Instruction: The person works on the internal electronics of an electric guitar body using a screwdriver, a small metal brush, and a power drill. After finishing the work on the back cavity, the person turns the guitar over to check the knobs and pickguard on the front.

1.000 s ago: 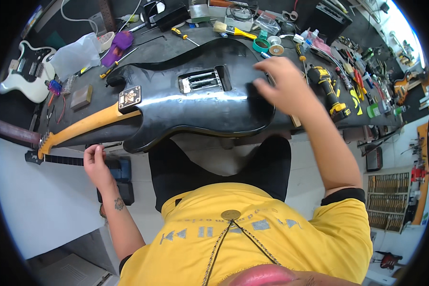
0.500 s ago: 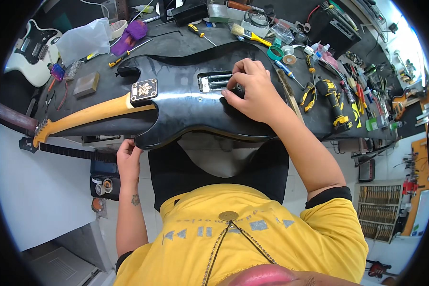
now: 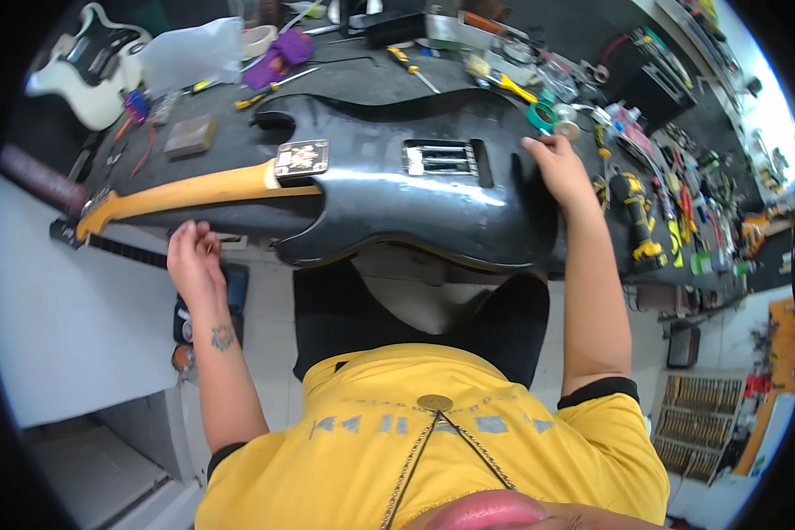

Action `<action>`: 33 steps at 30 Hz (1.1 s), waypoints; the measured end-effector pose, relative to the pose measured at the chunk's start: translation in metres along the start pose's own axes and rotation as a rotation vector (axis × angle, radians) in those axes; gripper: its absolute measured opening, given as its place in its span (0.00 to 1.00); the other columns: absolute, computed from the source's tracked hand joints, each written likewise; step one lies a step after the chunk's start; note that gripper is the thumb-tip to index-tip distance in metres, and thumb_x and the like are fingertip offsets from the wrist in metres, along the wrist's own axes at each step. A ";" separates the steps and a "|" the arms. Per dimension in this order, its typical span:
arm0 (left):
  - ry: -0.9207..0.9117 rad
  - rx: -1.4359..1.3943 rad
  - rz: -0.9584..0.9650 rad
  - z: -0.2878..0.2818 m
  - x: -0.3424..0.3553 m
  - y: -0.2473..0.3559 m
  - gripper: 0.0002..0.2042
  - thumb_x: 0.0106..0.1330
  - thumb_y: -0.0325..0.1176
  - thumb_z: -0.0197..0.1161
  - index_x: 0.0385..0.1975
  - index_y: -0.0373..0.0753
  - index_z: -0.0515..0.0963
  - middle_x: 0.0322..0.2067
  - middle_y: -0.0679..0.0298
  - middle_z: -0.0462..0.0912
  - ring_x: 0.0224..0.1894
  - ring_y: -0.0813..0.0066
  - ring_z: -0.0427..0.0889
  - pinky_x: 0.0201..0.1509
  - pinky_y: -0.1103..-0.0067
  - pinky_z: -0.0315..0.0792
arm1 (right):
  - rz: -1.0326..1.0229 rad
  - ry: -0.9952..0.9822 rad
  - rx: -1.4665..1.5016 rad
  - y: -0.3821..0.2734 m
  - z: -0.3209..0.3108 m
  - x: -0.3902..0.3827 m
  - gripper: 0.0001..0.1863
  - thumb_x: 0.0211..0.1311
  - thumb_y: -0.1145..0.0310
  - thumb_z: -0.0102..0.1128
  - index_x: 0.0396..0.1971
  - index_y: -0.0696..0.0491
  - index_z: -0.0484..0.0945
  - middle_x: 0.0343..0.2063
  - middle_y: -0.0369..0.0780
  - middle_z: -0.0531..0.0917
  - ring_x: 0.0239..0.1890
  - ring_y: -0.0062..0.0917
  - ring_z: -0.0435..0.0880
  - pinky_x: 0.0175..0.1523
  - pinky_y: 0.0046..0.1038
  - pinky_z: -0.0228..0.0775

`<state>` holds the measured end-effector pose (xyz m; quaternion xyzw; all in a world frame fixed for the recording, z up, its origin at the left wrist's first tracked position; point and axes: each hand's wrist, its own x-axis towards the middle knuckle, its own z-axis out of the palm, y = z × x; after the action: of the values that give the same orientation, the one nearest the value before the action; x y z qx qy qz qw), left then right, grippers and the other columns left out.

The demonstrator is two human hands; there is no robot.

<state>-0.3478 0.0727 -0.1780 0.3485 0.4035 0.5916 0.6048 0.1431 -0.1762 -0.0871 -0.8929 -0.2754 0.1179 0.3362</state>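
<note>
A black electric guitar body (image 3: 433,221) lies back-up across the cluttered bench, its maple neck (image 3: 203,196) pointing left, with a decorated neck plate (image 3: 302,156) and an uncovered spring cavity (image 3: 440,159). My left hand (image 3: 194,256) is below the neck at the bench's front edge, fingers curled; whatever they may hold is too small to make out. At the guitar's upper right edge, my right hand (image 3: 560,172) has its fingertips near or on the body, fingers apart and holding nothing visible.
Screwdrivers (image 3: 402,59), a brush (image 3: 512,87), tape (image 3: 541,115), a purple cloth (image 3: 283,55) and a yellow-black drill (image 3: 636,212) crowd the bench (image 3: 344,81). A white guitar (image 3: 88,84) is at back left; a dark neck (image 3: 132,253) juts below the maple one.
My right hand has left the spring cavity for the body's upper right edge. My left hand has moved left from the lower horn and upward. The view has shifted slightly.
</note>
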 end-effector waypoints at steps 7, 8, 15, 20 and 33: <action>-0.336 -0.098 -0.520 0.041 0.008 0.040 0.28 0.76 0.41 0.55 0.59 0.19 0.63 0.53 0.30 0.77 0.55 0.37 0.83 0.59 0.58 0.84 | 0.128 -0.052 0.305 -0.027 0.010 0.002 0.47 0.61 0.40 0.66 0.64 0.69 0.72 0.62 0.60 0.77 0.67 0.43 0.75 0.70 0.36 0.63; -0.324 -0.032 -0.516 0.045 0.003 0.041 0.30 0.76 0.42 0.55 0.61 0.17 0.61 0.54 0.30 0.77 0.54 0.39 0.84 0.57 0.60 0.85 | 0.118 -0.026 0.341 -0.027 0.010 0.004 0.47 0.61 0.41 0.68 0.63 0.71 0.72 0.60 0.60 0.78 0.65 0.43 0.77 0.69 0.36 0.65; -0.345 0.134 -0.484 0.065 -0.009 0.045 0.34 0.76 0.46 0.58 0.64 0.15 0.61 0.56 0.29 0.75 0.54 0.41 0.85 0.55 0.63 0.86 | -0.074 0.003 0.305 -0.015 -0.012 0.004 0.45 0.62 0.47 0.72 0.60 0.76 0.72 0.53 0.59 0.82 0.56 0.41 0.84 0.60 0.34 0.73; -0.344 -0.022 -0.464 0.061 -0.002 0.031 0.31 0.75 0.45 0.63 0.62 0.21 0.66 0.53 0.33 0.77 0.55 0.42 0.83 0.60 0.59 0.83 | -0.143 0.266 0.354 -0.041 -0.007 -0.031 0.43 0.62 0.50 0.75 0.63 0.72 0.72 0.54 0.57 0.83 0.56 0.39 0.84 0.62 0.33 0.72; -0.492 -0.456 -0.345 0.018 -0.041 0.072 0.17 0.74 0.45 0.63 0.50 0.37 0.79 0.43 0.52 0.86 0.48 0.55 0.87 0.50 0.61 0.86 | -0.829 0.226 0.995 0.017 -0.076 -0.106 0.28 0.66 0.67 0.72 0.62 0.58 0.71 0.56 0.40 0.81 0.55 0.26 0.81 0.61 0.27 0.72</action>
<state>-0.3616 0.0368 -0.1023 0.2637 0.1570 0.4542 0.8364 0.0932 -0.2878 -0.0385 -0.4578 -0.4722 -0.0027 0.7533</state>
